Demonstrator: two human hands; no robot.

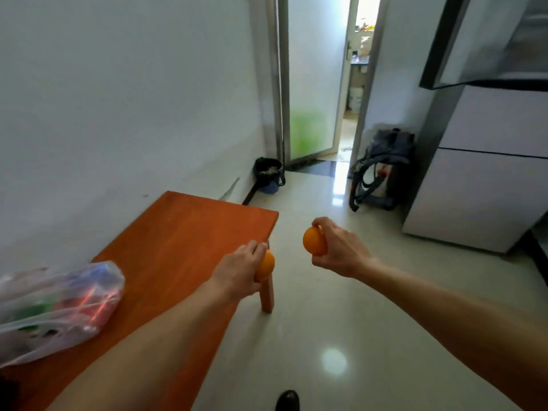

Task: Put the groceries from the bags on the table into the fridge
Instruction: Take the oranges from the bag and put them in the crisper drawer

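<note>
My left hand grips an orange over the right edge of the orange-brown table. My right hand holds a second orange in the air over the floor, right of the table. A clear plastic bag with red and green groceries inside lies on the table's near left part. The white fridge stands at the right, its upper door swung open; the inside is mostly out of view.
A black backpack leans by the wall next to the fridge. A dark bin and a dustpan sit in the corner past the table. A glass door stands ajar at the back. Glossy tiled floor lies between table and fridge.
</note>
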